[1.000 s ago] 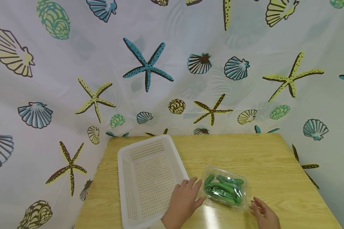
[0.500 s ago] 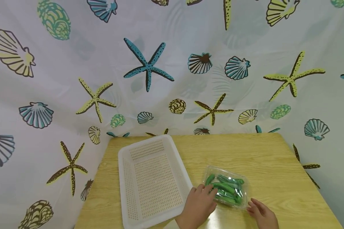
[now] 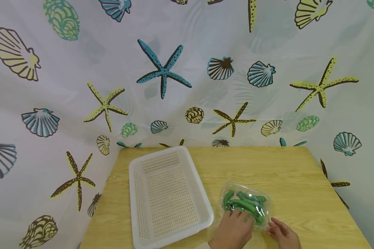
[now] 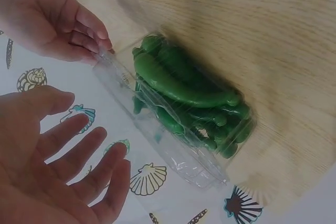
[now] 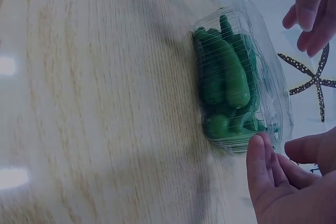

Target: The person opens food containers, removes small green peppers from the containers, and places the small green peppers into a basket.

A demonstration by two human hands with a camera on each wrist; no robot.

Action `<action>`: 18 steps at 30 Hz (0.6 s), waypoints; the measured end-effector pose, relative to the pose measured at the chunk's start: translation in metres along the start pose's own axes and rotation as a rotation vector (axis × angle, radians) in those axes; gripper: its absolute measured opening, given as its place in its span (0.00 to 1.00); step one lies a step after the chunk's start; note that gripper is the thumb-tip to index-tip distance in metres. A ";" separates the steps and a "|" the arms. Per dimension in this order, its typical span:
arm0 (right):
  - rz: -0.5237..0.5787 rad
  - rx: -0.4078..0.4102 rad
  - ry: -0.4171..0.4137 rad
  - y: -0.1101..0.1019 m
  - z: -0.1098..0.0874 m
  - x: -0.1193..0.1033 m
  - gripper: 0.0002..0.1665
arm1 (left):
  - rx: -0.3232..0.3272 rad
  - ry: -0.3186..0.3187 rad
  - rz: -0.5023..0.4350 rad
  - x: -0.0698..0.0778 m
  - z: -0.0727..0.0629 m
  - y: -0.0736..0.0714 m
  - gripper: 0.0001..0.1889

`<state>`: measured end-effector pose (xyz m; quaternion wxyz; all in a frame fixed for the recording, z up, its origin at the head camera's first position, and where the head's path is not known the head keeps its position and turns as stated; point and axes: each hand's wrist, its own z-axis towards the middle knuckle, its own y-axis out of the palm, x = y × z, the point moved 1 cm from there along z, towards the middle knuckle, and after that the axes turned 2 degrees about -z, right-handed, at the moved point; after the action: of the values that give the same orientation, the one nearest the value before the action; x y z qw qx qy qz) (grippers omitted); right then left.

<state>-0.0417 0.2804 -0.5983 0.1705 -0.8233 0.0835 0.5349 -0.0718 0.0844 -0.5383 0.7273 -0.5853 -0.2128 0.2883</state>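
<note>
A clear plastic clamshell box (image 3: 265,204) with several green peppers (image 3: 247,204) inside lies on the table. Its lid (image 4: 173,145) covers the peppers. My left hand (image 3: 235,228) is over the box's near left side in the head view. In the left wrist view the left hand (image 4: 68,166) has its fingers spread and slightly bent, apart from the lid. At the box's right corner my right hand (image 5: 294,182) has its fingertips on the side and its thumb by the lid's rim, pinching that edge. The left palm is hidden from the head view.
A white perforated plastic basket (image 3: 210,211) stands left of the box, its rim close to the left hand. The wooden table (image 3: 252,162) reaches back to a cloth (image 3: 199,90) printed with shells and starfish, which hangs around it.
My left hand has moved right, from between the basket and the box to over the box's near side. The right hand has shifted slightly left, onto the box's corner. The box stays put.
</note>
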 end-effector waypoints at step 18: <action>0.134 -0.087 0.063 -0.001 0.001 0.006 0.29 | 0.065 0.116 0.071 0.011 0.019 0.034 0.16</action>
<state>-0.0399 0.2822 -0.6037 0.0958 -0.8388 0.1206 0.5221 -0.0813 0.1108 -0.5672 0.7463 -0.5845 -0.1398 0.2862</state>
